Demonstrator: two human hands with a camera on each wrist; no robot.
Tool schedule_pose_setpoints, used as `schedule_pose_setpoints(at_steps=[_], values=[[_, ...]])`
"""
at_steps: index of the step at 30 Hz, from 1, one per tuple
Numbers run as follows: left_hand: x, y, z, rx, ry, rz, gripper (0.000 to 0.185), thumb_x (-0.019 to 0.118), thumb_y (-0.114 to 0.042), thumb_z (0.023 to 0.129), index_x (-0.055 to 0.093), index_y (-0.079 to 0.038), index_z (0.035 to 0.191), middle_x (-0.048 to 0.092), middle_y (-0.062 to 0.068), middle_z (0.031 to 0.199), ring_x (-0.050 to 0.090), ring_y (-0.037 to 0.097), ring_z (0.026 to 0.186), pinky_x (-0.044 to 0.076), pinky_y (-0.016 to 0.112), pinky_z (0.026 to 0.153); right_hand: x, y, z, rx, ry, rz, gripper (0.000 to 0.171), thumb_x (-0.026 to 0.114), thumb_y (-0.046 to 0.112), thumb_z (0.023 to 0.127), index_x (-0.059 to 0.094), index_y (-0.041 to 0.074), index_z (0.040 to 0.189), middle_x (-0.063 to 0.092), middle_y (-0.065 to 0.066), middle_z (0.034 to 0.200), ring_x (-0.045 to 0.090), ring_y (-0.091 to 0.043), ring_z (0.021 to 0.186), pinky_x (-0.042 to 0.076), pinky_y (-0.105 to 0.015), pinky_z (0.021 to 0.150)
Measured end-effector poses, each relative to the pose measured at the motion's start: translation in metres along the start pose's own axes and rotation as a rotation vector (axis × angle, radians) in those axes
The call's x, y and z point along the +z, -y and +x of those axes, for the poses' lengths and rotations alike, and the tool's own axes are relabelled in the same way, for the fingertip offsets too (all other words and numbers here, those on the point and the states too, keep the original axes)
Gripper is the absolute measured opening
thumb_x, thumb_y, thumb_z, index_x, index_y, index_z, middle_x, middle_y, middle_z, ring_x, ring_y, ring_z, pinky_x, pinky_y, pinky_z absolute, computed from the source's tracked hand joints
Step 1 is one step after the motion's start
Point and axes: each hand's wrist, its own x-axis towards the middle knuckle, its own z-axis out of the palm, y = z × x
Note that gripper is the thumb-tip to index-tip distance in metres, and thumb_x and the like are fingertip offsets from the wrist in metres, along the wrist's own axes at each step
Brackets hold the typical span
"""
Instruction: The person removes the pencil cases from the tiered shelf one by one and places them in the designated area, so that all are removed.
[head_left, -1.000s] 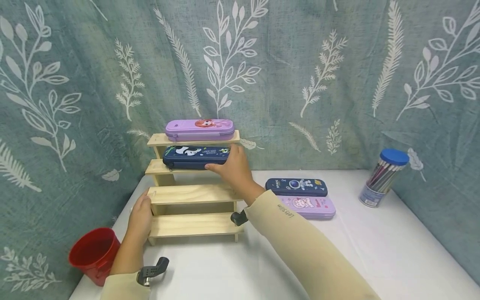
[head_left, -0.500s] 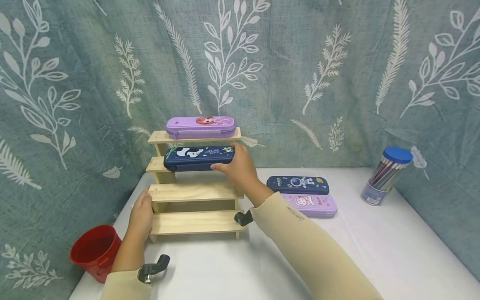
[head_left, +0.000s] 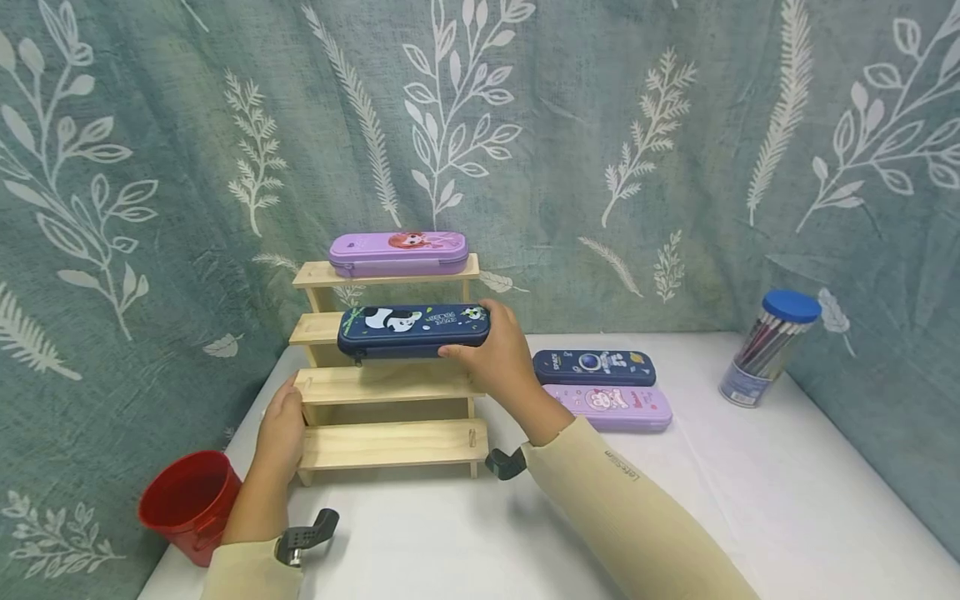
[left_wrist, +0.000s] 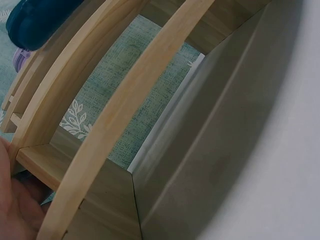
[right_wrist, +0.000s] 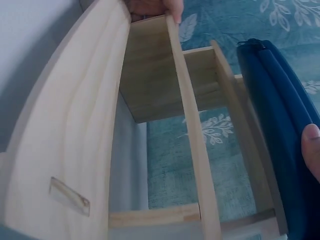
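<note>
A navy pencil case with a panda print [head_left: 405,329] is in my right hand [head_left: 498,358], thumb in front and fingers behind its right end. It is held in front of the second-highest step of a wooden tiered display shelf [head_left: 393,443]. In the right wrist view the case's blue side [right_wrist: 277,120] and my thumb show at the right. My left hand [head_left: 279,429] grips the shelf's left side at the third step down; in the left wrist view its fingers [left_wrist: 25,202] curl round the wood. A purple pencil case [head_left: 397,254] lies on the top step.
Right of the shelf, a navy space-print case [head_left: 596,367] and a pink-purple case [head_left: 618,408] lie on the white table. Farther right stands a blue-lidded tub of pencils [head_left: 768,350]. A red bucket [head_left: 187,508] is beside my left forearm. A patterned curtain hangs behind.
My right hand has lifted the panda pencil case off the second step and brought it forward and to the right. My left hand has stayed on the shelf.
</note>
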Motion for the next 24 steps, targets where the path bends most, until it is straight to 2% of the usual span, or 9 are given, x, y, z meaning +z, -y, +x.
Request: schedule_pose_setpoints(at_steps=[6, 12, 21, 24], values=[[0.0, 0.0, 0.0, -0.001, -0.001, -0.013, 0.063, 0.012, -0.045, 0.111, 0.015, -0.023, 0.17, 0.016, 0.001, 0.176, 0.009, 0.027, 0.164, 0.009, 0.057, 0.132, -0.015, -0.007, -0.015, 0.028, 0.013, 0.037, 0.104, 0.094, 0.05, 0.072, 0.043, 0.012, 0.155, 0.049, -0.012, 0.15, 0.054, -0.033, 0.135, 0.048, -0.052, 0.114], [-0.003, -0.001, 0.001, -0.002, -0.003, -0.01, 0.063, 0.013, -0.045, 0.111, 0.016, -0.024, 0.17, 0.017, 0.001, 0.176, 0.009, 0.027, 0.164, 0.008, 0.056, 0.133, -0.029, -0.017, -0.028, 0.057, 0.026, 0.029, 0.104, 0.093, 0.051, 0.073, 0.043, 0.014, 0.156, 0.047, -0.012, 0.153, 0.049, -0.034, 0.14, 0.044, -0.054, 0.116], [-0.001, 0.001, 0.002, -0.008, 0.003, -0.001, 0.063, 0.013, -0.046, 0.111, 0.016, -0.024, 0.17, 0.016, 0.001, 0.176, 0.008, 0.028, 0.164, 0.008, 0.058, 0.132, -0.052, -0.048, -0.049, 0.138, 0.028, 0.038, 0.104, 0.095, 0.048, 0.073, 0.043, 0.015, 0.157, 0.044, -0.012, 0.157, 0.047, -0.034, 0.141, 0.042, -0.057, 0.117], [-0.002, 0.0, 0.001, 0.0, 0.005, 0.01, 0.063, 0.012, -0.046, 0.111, 0.016, -0.024, 0.17, 0.016, 0.001, 0.176, 0.008, 0.028, 0.164, 0.008, 0.058, 0.132, -0.061, -0.058, -0.052, 0.135, 0.023, 0.025, 0.106, 0.095, 0.05, 0.073, 0.042, 0.014, 0.157, 0.042, -0.013, 0.16, 0.046, -0.035, 0.142, 0.04, -0.058, 0.118]])
